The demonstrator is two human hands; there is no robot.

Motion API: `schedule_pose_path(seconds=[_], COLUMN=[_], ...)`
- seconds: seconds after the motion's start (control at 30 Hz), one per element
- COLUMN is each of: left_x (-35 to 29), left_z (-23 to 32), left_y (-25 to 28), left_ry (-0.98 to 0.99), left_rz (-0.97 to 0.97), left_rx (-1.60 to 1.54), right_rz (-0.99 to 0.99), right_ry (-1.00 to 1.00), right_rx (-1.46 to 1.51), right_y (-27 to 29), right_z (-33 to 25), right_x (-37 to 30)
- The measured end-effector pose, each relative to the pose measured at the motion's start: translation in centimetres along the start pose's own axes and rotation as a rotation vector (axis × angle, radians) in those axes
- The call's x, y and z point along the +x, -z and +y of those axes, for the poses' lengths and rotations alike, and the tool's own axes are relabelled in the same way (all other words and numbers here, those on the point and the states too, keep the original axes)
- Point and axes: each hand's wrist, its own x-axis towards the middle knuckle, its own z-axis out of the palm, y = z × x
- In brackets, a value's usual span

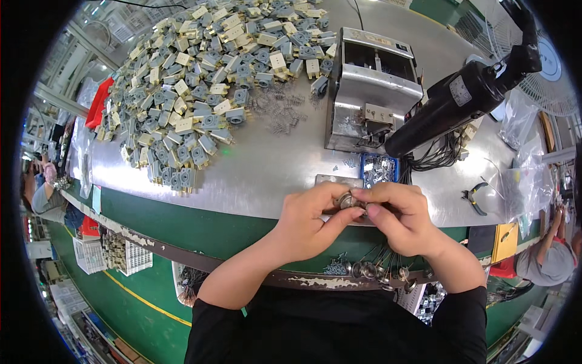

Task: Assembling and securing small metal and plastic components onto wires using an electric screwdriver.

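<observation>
My left hand [306, 219] and my right hand [403, 217] meet at the table's front edge, both closed, thumbs and forefingers pinching a small round metal part [347, 200]. Fingers cover much of it, so its exact kind is hard to make out. Just beyond my hands lies a flat metal plate [330, 179]. Beside that plate, a blue tray [379, 168] holds small shiny metal pieces. Several round metal parts with wires [379, 271] lie below my hands along the near edge, next to a little heap of screws [337, 264].
A large pile of grey and cream plastic housings [200, 85] covers the left, with loose springs [279, 109] beside it. A metal machine [373, 91] and a black cylinder on an arm [448, 103] stand ahead. Pliers [474, 198] lie right. Other people work at both sides.
</observation>
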Motion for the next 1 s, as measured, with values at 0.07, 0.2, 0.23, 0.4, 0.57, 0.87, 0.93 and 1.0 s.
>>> schedule_pose_path(seconds=[0.07, 0.2, 0.23, 0.4, 0.57, 0.87, 0.93, 1.0], left_x=[0.0, 0.1, 0.0, -0.1, -0.4, -0.3, 0.1, 0.2], left_z=[-0.8, -1.3, -1.0, -1.0, -1.7, -1.3, -1.3, -1.4], left_y=[-0.6, 0.0, 0.0, 0.1, -0.1, -0.6, 0.0, 0.7], left_ry=[0.116, 0.248, 0.256, 0.416, 0.373, 0.217, 0.148, 0.342], left_rz=[-0.020, -0.205, -0.208, -0.314, -0.295, -0.170, -0.181, -0.312], left_rx=[-0.290, -0.486, -0.488, -0.901, -0.927, -0.328, -0.137, -0.575], right_rz=[-0.014, -0.037, -0.039, -0.067, -0.043, -0.058, -0.059, -0.065], right_ry=[-0.003, -0.086, -0.058, -0.063, -0.098, -0.012, 0.003, 0.024], right_rx=[0.001, 0.015, -0.001, 0.036, 0.044, -0.079, -0.073, -0.062], right_y=[0.4, 0.8, 0.9, 1.0, 1.0, 0.9, 1.1, 1.2], right_z=[0.0, -0.6, -0.5, -0.4, -0.3, -0.4, 0.0, 0.3], right_x=[0.2, 0.4, 0.4, 0.6, 0.8, 0.6, 0.6, 0.6])
